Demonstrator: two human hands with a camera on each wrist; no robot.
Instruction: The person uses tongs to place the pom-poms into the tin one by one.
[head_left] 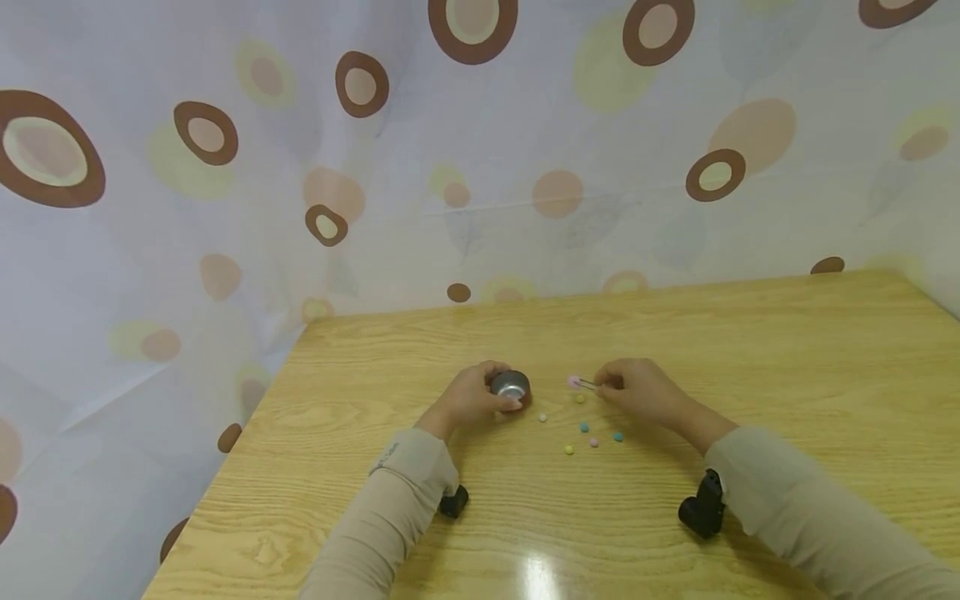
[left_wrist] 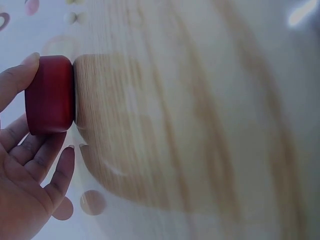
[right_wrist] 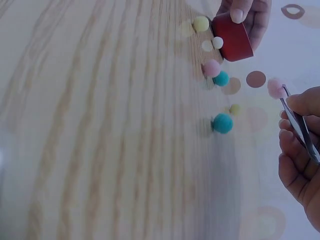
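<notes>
**Pink ball (head_left: 574, 382) aloft, to the right of the metal cup (right_wrist: 236, 42)**

The pink ball sits at the tips of the tweezers (head_left: 587, 384), raised off the table (head_left: 322, 417) and apart from the cup. The tweezers' long axis runs roughly sideways, tips pointing left, so the cup's mouth lies almost straight along that line, leftward and lower. The right hand (head_left: 639, 390) is nearer the ball, its thumb and fingers pinching the tweezers. The left hand (head_left: 471, 395) is at the cup itself, thumb on the near side and fingers on the far side, gripping the red outer wall; the mouth faces up.

On the near side of the held ball, six loose balls lie scattered: the white ball (head_left: 542, 417) is closest to the cup, the rest farther right, two of them blue.
</notes>
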